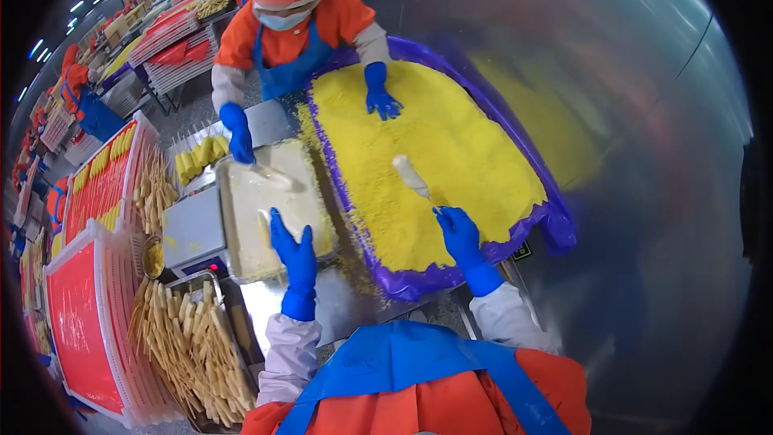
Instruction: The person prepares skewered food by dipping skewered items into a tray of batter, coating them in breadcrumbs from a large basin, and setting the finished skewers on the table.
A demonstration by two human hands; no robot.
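Right hand [460, 238], blue rubber glove, grasps a thin stick by its end; the white-coated oblong piece [411, 176] on that stick points away from the body, over the bed of fine yellow crumbs [479, 149], well inside its edges; contact with crumbs, can't tell. Glove sits near the crumbs' near edge, by the crumpled purple plastic sheet [555, 213] that borders them. Left hand [296, 262], same glove type, fingers extended and spread, grasping nothing visible, above the near right part of the shallow rectangular metal tray [225, 217] of creamy white batter; touching or not, can't tell. A pale coated stick [263, 228] lies just beside its fingertips. Between tray and purple sheet: narrow strip of crumb-strewn metal table [342, 302]. Left side is tight: boxy grey metal unit [193, 229] against the tray, heaped pale wooden-looking sticks [189, 346] nearer the body. Opposite, co-worker's one blue-gloved hand [239, 137] reaches the tray's far left corner, the other blue-gloved hand [382, 97] spreads on the far crumbs; both well apart from the person's own hands. Widest room: right, beyond the purple sheet, over smooth grey metal surface [636, 274].
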